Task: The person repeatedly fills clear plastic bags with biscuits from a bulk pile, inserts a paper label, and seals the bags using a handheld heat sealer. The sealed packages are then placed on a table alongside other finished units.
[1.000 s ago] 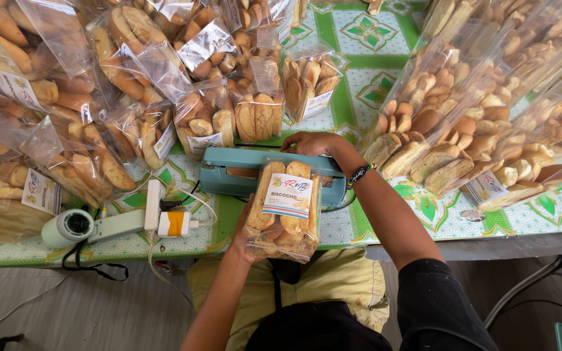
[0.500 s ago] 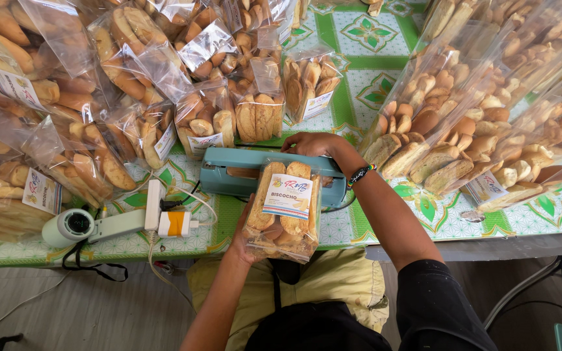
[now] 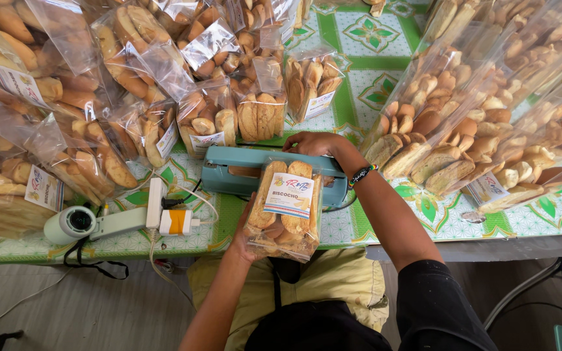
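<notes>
A table [image 3: 365, 78] with a green patterned cloth is sitting full of bread bags. Big piles [image 3: 489, 110] are leaning on the right and more bags [image 3: 66, 117] are crowding the left. In the middle, a blue sealer [image 3: 229, 170] is lying near the table edge. The right hand [image 3: 317, 143] is pressing flat on its bar. The left hand [image 3: 245, 237] is gripping one bag [image 3: 284, 211] from below, its top tucked in the sealer. If the bag is tilting, the seal might be coming out crooked. The bag is hanging past the edge, so it might be slipping off.
</notes>
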